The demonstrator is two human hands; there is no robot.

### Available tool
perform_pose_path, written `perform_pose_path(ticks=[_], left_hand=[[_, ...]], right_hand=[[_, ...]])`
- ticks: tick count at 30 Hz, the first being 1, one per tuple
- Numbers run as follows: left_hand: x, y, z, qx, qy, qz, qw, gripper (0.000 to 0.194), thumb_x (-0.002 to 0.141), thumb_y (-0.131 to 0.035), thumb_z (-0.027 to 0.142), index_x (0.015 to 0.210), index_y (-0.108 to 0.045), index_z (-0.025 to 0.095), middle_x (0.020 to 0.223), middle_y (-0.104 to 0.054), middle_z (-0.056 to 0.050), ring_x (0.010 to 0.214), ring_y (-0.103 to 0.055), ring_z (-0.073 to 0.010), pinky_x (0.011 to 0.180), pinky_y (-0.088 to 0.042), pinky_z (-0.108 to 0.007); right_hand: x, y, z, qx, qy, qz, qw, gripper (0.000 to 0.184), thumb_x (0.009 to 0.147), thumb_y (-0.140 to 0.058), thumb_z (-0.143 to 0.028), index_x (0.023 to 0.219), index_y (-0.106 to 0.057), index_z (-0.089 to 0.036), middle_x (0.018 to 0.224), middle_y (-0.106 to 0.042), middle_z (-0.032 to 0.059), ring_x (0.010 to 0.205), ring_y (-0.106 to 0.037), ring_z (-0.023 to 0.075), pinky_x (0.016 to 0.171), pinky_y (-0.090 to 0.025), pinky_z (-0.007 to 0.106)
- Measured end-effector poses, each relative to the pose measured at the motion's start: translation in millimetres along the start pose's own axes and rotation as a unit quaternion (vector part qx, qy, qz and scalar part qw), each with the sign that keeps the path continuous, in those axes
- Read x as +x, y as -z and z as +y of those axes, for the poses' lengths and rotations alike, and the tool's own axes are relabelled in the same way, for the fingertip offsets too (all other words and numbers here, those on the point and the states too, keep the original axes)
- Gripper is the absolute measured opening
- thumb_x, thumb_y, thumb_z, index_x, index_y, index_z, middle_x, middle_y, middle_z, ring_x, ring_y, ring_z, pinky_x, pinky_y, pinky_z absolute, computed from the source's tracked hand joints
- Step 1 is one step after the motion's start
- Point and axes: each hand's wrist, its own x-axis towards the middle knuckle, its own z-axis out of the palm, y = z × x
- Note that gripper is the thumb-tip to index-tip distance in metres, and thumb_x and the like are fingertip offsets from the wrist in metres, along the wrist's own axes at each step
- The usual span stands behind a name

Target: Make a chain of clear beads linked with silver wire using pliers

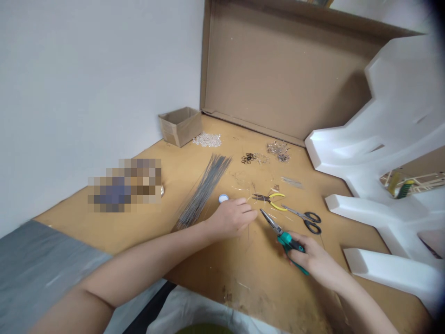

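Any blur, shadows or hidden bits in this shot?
Head view: the right edge darkens and blurs; a soft shadow falls on the cardboard panel beside the white piece; pixel blocks hide something on the left; the green-handled pliers look fairly sharp, but fine wires near the left hand are faint.

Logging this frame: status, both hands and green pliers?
Right hand gripping green-handled pliers. Left hand near their tips, apart; contents unclear. Yellow-handled pliers, scissors lie just beyond.
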Motion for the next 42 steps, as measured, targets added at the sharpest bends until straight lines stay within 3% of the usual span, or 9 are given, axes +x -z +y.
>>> perform_pose_path(ticks=[9,12,14,17,20,23,26,35,42], left_hand=[[-0.2,-0.4,1.4,0.031,-0.002,-0.01,0.999,0.016,0.083,-0.039,0.013,0.079,-0.054,0.016,0.064,-0.05,-0.003,0.069,-0.043,-0.0153,0.056,-0.03,-0.027],[-0.4,-1.7,3.5,0.009,0.04,-0.024,0.999,0.016,0.083,-0.04,0.015,0.079,-0.055,0.016,0.068,-0.054,-0.003,0.07,-0.046,-0.016,0.057,-0.032,-0.027],[-1.0,-3.0,4.9,-0.027,0.075,-0.018,0.997,0.018,0.084,-0.037,0.016,0.082,-0.055,0.015,0.072,-0.057,-0.004,0.071,-0.049,-0.016,0.058,-0.034,-0.027],[-1.6,-3.9,6.6,-0.132,0.132,0.016,0.982,0.021,0.087,-0.034,0.018,0.088,-0.055,0.015,0.075,-0.061,-0.004,0.07,-0.052,-0.0145,0.063,-0.038,-0.027],[-0.7,-3.7,8.0,-0.318,0.183,0.029,0.93,0.02,0.087,-0.035,0.021,0.085,-0.054,0.016,0.074,-0.061,-0.002,0.07,-0.054,-0.012,0.066,-0.041,-0.025],[1.1,-4.3,9.0,-0.5,0.225,0.023,0.836,0.019,0.088,-0.037,0.024,0.085,-0.053,0.014,0.07,-0.059,-0.002,0.066,-0.055,-0.0101,0.063,-0.044,-0.023],[2.0,-5.9,8.9,-0.577,0.248,0.018,0.778,0.02,0.087,-0.04,0.029,0.087,-0.052,0.013,0.067,-0.057,-0.002,0.062,-0.053,-0.0093,0.059,-0.044,-0.022],[2.3,-8.8,7.8,-0.631,0.266,0.007,0.729,0.026,0.086,-0.041,0.038,0.087,-0.049,0.014,0.062,-0.054,0.001,0.055,-0.049,-0.0073,0.055,-0.042,-0.02],[2.9,-6.4,6.8,-0.664,0.283,-0.012,0.692,0.026,0.086,-0.04,0.041,0.087,-0.045,0.015,0.061,-0.056,0.001,0.049,-0.05,-0.0067,0.044,-0.036,-0.016]], right_hand=[[-0.3,-8.7,3.7,-0.078,0.03,0.063,0.995,0.015,0.067,-0.043,-0.016,0.077,-0.053,-0.018,0.065,-0.05,-0.0019,0.06,-0.044,0.0139,0.055,-0.034,0.024],[-0.6,-13.1,4.9,-0.15,0.018,0.103,0.983,0.009,0.07,-0.044,-0.021,0.076,-0.052,-0.021,0.063,-0.052,-0.0013,0.057,-0.046,0.0152,0.055,-0.032,0.025],[-1.2,-14.9,4.7,-0.174,0.013,0.115,0.978,0.016,0.07,-0.045,-0.021,0.084,-0.053,-0.021,0.07,-0.057,0.0007,0.061,-0.05,0.0173,0.059,-0.034,0.027],[-1.7,-15.5,5.1,-0.122,0.048,0.089,0.987,0.03,0.071,-0.045,-0.019,0.1,-0.052,-0.02,0.091,-0.061,0.0045,0.079,-0.054,0.0203,0.072,-0.037,0.029],[-1.0,-14.4,6.0,-0.042,0.068,0.043,0.996,0.022,0.074,-0.043,-0.02,0.092,-0.053,-0.018,0.088,-0.06,0.0041,0.08,-0.053,0.0194,0.072,-0.038,0.029],[0.6,-12.7,5.6,-0.007,0.072,0.023,0.997,0.013,0.074,-0.043,-0.022,0.082,-0.053,-0.017,0.079,-0.058,0.0022,0.075,-0.052,0.0184,0.067,-0.038,0.028],[2.1,-10.7,4.1,0.011,0.073,0.021,0.997,0.011,0.073,-0.043,-0.02,0.081,-0.051,-0.018,0.078,-0.057,0.0016,0.074,-0.051,0.0176,0.067,-0.038,0.028],[3.9,-13.1,4.1,0.076,0.083,0.003,0.994,0.009,0.071,-0.044,-0.018,0.078,-0.05,-0.018,0.074,-0.055,0.0008,0.072,-0.052,0.017,0.065,-0.039,0.028],[11.2,-19.6,7.2,0.036,0.093,0.053,0.994,0.012,0.07,-0.046,-0.019,0.08,-0.053,-0.018,0.077,-0.058,0.0011,0.072,-0.051,0.0166,0.066,-0.038,0.028]])
